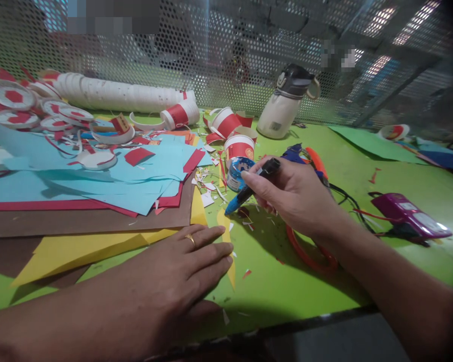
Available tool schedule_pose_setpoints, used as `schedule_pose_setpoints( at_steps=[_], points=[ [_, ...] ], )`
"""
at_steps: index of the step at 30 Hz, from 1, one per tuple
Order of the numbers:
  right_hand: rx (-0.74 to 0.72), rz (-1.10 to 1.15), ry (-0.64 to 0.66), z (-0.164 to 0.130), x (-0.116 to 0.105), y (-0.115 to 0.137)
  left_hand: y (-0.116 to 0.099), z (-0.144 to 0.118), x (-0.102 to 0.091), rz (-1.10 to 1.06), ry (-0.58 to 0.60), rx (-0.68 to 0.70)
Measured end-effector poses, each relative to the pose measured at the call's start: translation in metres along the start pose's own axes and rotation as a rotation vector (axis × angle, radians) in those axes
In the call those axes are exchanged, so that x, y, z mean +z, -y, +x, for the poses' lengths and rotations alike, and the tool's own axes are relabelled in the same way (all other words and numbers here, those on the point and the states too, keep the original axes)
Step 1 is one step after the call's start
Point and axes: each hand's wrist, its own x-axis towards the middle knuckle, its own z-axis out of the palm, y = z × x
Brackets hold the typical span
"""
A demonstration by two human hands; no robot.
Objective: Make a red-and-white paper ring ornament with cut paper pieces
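My right hand (pixel 290 196) grips a marker pen (pixel 245 193) with a dark barrel and blue tip end, slanted down to the left. Its tip meets or nearly meets the top of a narrow yellow paper strip (pixel 229 266). Fingers outstretched, my left hand (pixel 196 256) lies flat and presses the strip's left edge against the green table (pixel 272 296). A gold ring shows on one finger. Just behind the pen stands a blue tape roll (pixel 234 176), by a red and white paper cup (pixel 240 147). Orange-handled scissors (pixel 317 163) are partly hidden behind my right hand.
Stacked blue paper sheets (pixel 136 188) lie left over brown and yellow ones. Cut cup pieces (pixel 15 95) and a long cup stack (pixel 117 93) are behind. A white bottle (pixel 281 108) stands by the mesh screen (pixel 226 50); a purple device (pixel 411 213) with wires lies right.
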Motion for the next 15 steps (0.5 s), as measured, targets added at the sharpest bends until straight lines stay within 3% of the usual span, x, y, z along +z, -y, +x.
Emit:
schedule_pose_setpoints(
  at_steps=[15],
  points=[
    [-0.162,-0.283,-0.032,-0.009,0.008,0.011,0.002,-0.002,0.005,0.015,-0.045,0.026]
  ],
)
